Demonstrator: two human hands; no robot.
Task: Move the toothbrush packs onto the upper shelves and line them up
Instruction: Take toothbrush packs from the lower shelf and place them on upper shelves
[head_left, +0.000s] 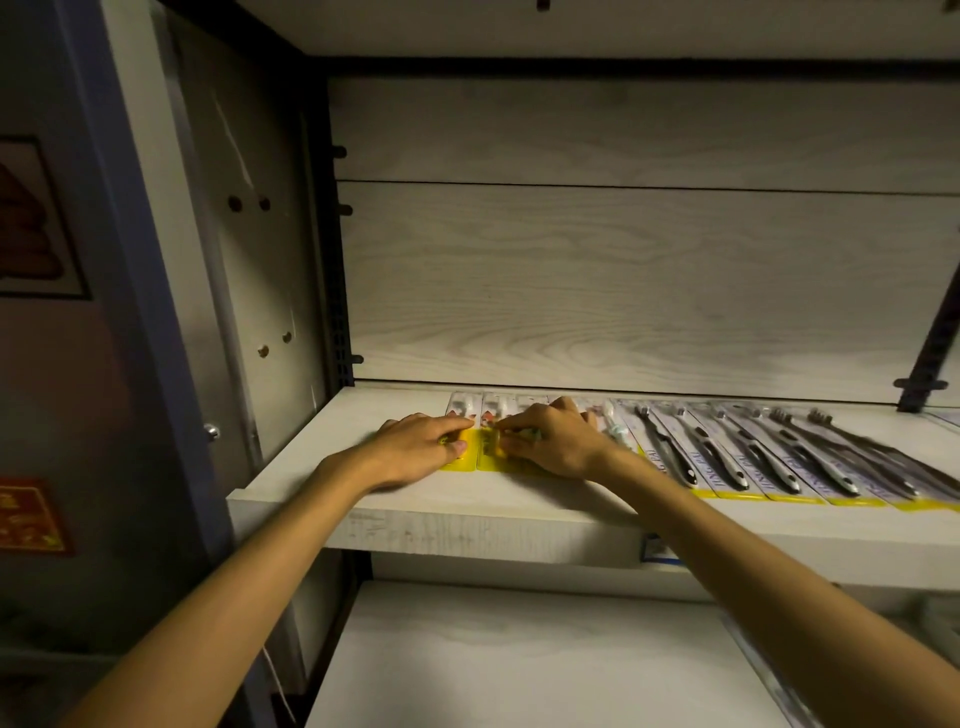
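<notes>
Both grips were down on the upper shelf (291, 501), at about 6 o'clock from the back panel (623, 286); left hand (415, 447) lay over the leftmost yellow-footed toothbrush pack (461, 410), fingers bent onto it and thumb along its yellow card, so it read as a light pinch or press on that pack; right hand (550, 439) sat just beside at 3 o'clock of the left, fingertips curled on the yellow edge of the next pack (492, 415), grasping it as far as could be judged; row of dark-handled packs (727, 457) ran on toward 3 o'clock, lying flat, edges touching or overlapping, yellow feet toward the shelf front.

Step in hand looked like squaring the two left packs; doing it well would mean sliding rather than lifting, keeping the yellow feet level with the feet of the dark-handled row, closing the gap between neighbours without riding one card over another, and pushing straight back toward 12 o'clock so the heads stay parallel.

Hard to tell: packs under the right palm were covered, count unclear; motion blur softened the fingertips, so real pinch versus flat press was uncertain; print on the cards was mostly unreadable; row was cut off at the right edge; lower shelf (519, 665) at 6 o'clock showed bare board, with something clear at its right edge, not identifiable.
</notes>
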